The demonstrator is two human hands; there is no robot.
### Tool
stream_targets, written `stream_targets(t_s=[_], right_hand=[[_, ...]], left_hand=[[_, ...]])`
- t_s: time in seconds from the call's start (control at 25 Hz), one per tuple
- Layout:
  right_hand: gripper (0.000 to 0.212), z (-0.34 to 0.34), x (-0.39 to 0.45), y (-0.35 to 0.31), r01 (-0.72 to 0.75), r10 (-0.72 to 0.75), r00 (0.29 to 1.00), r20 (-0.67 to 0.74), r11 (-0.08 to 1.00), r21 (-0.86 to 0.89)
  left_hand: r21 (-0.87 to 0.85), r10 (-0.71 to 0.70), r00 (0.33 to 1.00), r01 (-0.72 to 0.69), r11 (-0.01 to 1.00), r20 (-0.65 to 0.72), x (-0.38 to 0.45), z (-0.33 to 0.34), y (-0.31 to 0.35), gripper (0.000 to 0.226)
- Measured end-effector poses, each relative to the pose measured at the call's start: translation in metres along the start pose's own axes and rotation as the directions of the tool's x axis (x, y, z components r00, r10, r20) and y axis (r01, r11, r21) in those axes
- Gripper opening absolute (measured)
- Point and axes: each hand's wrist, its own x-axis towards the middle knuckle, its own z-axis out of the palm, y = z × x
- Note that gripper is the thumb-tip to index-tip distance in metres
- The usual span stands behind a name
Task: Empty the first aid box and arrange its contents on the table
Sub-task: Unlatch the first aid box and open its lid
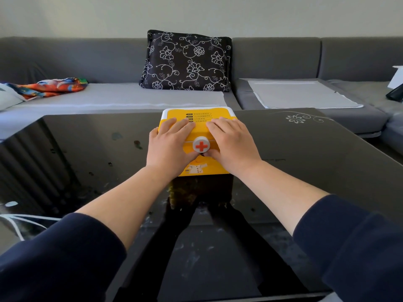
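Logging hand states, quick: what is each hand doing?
Left hand: open, flat on the first aid box.
Right hand: open, flat on it.

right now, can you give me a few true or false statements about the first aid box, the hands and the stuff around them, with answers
1. The yellow first aid box sits on the dark glass table with its lid down. True.
2. Only the left hand touches the box. False: the right hand lies on the lid too, one on each side of the round red cross latch.
3. Supplies from the box are already laid out on the table. False: none are visible on it.
4. A black cushion with a white floral pattern leans against the grey sofa behind the table. True.
5. The colourful cloth lies on the table. False: it is on the sofa seat.
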Motion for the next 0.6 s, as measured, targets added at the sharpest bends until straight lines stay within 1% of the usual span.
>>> stream_targets(t_s=[0.2,0.48,0.6], right_hand=[[0.073,0.0000,0.0013,-0.0018,-0.006,0.006,1.000,0.001,1.000,-0.003],[0.078,0.0002,0.0000,-0.0008,0.005,-0.005,1.000,0.030,1.000,-0.005],[0.080,0.0005,-0.0009,0.0004,0.014,-0.013,1.000,0.019,1.000,-0.022]], left_hand=[[-0.021,-0.028,1.000,0.028,0.999,-0.015,-0.0013,0.0004,0.0019,0.065],[-0.020,-0.044,0.999,0.044,0.999,0.010,-0.0017,-0.0007,0.0037,0.065],[-0.011,-0.044,0.999,0.045,0.999,0.016,-0.0002,-0.0017,0.0038,0.066]])
